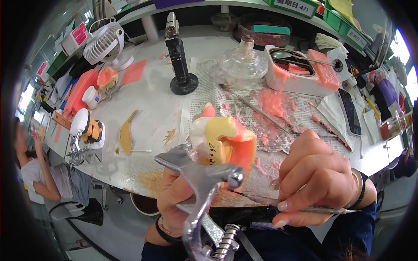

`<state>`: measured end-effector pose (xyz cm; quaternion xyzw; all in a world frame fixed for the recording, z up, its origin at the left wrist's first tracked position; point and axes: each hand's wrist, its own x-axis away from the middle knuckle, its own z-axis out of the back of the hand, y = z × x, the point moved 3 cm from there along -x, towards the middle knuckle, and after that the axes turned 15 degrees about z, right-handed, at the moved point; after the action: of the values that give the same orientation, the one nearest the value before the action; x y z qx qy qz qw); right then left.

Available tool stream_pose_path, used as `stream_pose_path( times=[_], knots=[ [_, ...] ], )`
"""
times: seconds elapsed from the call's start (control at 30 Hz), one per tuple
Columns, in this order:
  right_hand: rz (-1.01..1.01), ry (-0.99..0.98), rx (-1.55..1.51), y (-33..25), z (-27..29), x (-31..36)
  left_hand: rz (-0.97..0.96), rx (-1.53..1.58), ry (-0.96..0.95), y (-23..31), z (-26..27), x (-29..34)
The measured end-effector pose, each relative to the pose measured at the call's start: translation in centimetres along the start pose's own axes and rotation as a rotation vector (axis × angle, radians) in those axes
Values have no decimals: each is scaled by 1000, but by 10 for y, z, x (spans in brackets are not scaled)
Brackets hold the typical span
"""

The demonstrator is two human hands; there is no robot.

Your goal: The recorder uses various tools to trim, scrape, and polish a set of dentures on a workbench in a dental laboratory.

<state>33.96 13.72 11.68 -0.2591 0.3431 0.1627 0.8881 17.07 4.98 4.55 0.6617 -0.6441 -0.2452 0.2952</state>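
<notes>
My left hand point(174, 195) is closed around a metal dental articulator point(198, 178) at the lower middle, partly hidden behind its frame. Mounted on that frame is a dental model point(217, 135) in yellow and white plaster with pink wax along its arch and handwriting on its side. To the right of the model, my right hand point(315, 178) pinches a thin metal wax carving tool point(324, 210) between thumb and fingers. The tool lies about level, one end pointing right; its other end is toward the model and hard to make out.
A black torch burner point(180, 61) stands behind, beside a glass spirit lamp point(244, 63). Pink wax scraps litter the newspaper point(209, 82), where a long spatula point(257, 108) lies. A wax-filled box point(296, 71) and a phone point(349, 113) are right; another articulator point(87, 132) and a fan point(106, 43) left. Someone sits far left.
</notes>
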Motion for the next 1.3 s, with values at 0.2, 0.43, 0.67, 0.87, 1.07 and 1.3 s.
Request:
stream_pose_path(
  times=[0.2,0.43,0.67,0.87,1.07,1.3],
  knots=[
    [-19,-30,25,-3,1,-2,74,10,-45,1,-8,0],
    [-96,12,-131,4,5,-3,89,3,13,-1,-8,-1],
    [-101,33,-290,15,8,-5,93,-4,5,-1,-5,1],
    [-84,357,-445,35,18,-17,-32,292,-71,11,1,4],
    [-372,325,-65,129,-21,-71,-437,-210,-158,79,-3,23],
    [-440,392,0,170,-34,-117,-637,-388,-96,150,-20,10]
  ],
)
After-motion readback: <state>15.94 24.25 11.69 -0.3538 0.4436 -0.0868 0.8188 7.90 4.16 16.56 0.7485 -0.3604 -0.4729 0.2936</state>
